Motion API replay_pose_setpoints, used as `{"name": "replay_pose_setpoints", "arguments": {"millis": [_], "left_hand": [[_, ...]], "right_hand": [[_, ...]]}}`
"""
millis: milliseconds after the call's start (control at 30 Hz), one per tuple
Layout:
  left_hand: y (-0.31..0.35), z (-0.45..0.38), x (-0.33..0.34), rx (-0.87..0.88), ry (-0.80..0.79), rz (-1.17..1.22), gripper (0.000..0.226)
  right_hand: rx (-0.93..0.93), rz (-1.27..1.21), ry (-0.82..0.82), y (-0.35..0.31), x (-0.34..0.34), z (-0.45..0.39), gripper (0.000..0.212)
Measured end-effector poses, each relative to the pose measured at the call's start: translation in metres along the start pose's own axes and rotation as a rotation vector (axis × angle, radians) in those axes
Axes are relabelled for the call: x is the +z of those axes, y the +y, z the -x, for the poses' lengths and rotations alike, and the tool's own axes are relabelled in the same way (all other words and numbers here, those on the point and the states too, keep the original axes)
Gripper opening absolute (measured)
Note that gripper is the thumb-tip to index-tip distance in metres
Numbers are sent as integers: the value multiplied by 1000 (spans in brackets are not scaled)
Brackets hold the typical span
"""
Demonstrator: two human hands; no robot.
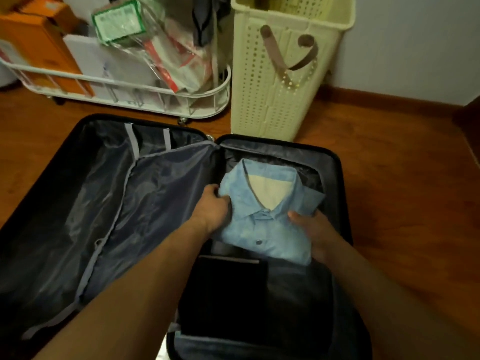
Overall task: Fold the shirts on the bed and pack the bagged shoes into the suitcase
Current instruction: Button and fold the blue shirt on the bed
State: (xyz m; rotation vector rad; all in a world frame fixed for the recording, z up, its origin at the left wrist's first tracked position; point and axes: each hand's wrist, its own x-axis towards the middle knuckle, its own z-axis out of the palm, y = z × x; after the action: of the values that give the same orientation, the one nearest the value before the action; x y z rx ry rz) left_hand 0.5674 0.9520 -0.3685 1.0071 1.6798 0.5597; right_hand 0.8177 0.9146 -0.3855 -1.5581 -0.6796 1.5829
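Note:
A folded light-blue collared shirt (270, 216) sits in the far end of the right half of an open black suitcase (340, 178) on the floor. My left hand (211, 206) grips the shirt's left edge, fingers curled under it. On the other side, my right hand (310, 231) holds its lower right edge with the thumb on top. Nearer me in the same half lie a flat black item (228, 289) and dark folded clothing (298, 297). The suitcase's left half has a grey zipped liner (155, 198) partly open. No bagged shoes are in view.
A cream perforated laundry basket (283, 84) stands just behind the suitcase. To its left a white wire cart (130, 84) on wheels holds boxes and plastic-wrapped packs. Wooden floor (405, 183) lies to the right, with a white wall and skirting behind.

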Motion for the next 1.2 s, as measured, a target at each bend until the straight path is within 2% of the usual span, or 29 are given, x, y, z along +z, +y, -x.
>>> {"name": "replay_pose_setpoints", "arguments": {"millis": [100,167,200,267,333,400,433,500,567,667,767,833,933,967,1033,1067,1100,1133,1200], "left_hand": [[-5,-44,13,124,40,91,55],[-19,-67,22,195,62,100,58],[-31,-78,28,237,80,35,60],[-58,-98,45,307,77,-244,67],[-86,-111,64,288,4,-549,73],[-101,-118,81,257,-59,-741,78],[-102,-120,87,253,-72,-825,80],[-96,-126,93,235,-76,-936,81],[-85,-140,95,174,-74,-893,81],[-80,-155,97,62,-78,-651,79],[-84,-163,91,88,-24,-571,76],[-82,-171,86,108,-34,-561,74],[-81,-177,87,94,-103,-669,78],[-80,-178,90,89,-126,-705,81],[-82,-181,94,47,-160,-801,86],[-84,-183,95,-8,-181,-870,91],[-86,-185,95,-77,-203,-939,96],[-87,-186,94,-132,-215,-988,99],[-88,-187,92,-150,-222,-991,97]], "right_hand": [[-84,-43,-13,7,-6,-68,76],[-118,-6,-7,15,-9,-115,54],[-129,3,-23,22,-11,-139,43],[-127,68,-23,36,-15,-181,37],[-126,276,77,55,-21,-224,46],[-143,520,160,73,-20,-250,67],[-140,578,167,78,-18,-258,77],[-129,610,144,85,-13,-262,84],[-102,593,143,82,-10,-262,85],[-115,484,120,67,0,-267,91],[-166,434,91,58,18,-264,92],[-201,568,101,60,25,-255,90],[-170,878,203,71,32,-230,92],[-285,997,276,75,35,-220,90],[-679,1189,355,82,42,-210,75],[-815,1283,326,88,44,-213,65],[-842,1394,239,93,43,-216,58],[-749,1489,112,96,41,-218,58],[-381,1567,-90,97,35,-228,61]]}}
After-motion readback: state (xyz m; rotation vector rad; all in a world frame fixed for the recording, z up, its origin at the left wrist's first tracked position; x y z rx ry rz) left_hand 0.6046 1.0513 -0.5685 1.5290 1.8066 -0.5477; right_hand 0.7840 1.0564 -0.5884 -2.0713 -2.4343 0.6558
